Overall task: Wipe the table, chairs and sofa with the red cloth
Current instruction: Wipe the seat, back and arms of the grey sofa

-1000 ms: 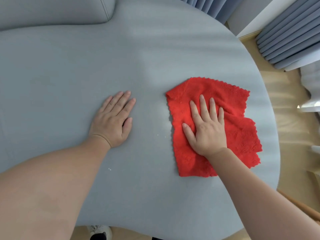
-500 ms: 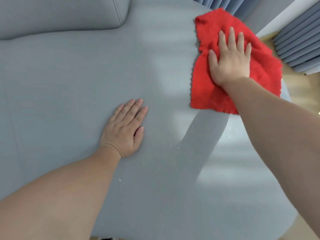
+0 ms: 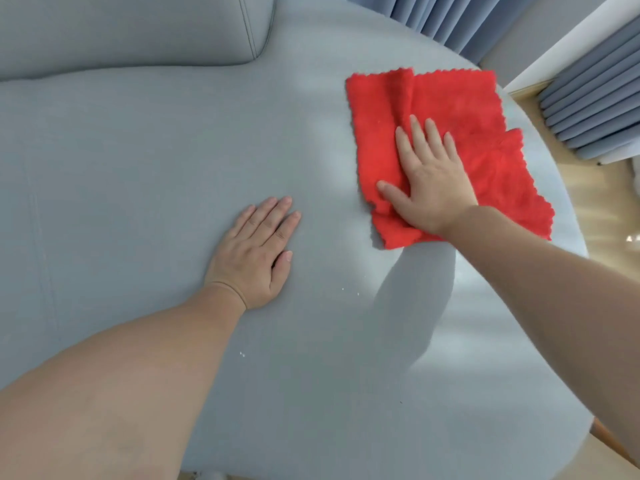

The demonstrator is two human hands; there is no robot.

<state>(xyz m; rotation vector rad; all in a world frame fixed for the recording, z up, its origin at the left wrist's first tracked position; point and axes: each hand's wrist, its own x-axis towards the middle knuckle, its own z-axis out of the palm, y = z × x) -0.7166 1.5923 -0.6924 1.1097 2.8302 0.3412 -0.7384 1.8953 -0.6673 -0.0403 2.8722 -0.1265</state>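
Right hand presses cloth near edge.

Home living room, grey fabric sofa, back cushion, pleated blue-grey curtains, pale wood floor

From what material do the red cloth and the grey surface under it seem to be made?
Red cloth: probably microfibre or terry, matt and fluffy. It shows a soft pile, folds and zigzag-cut edges.
Grey surface: seemingly woven upholstery fabric, matt. A fine weave texture and stitched seams show at the left, though the exact fibre cannot be told.
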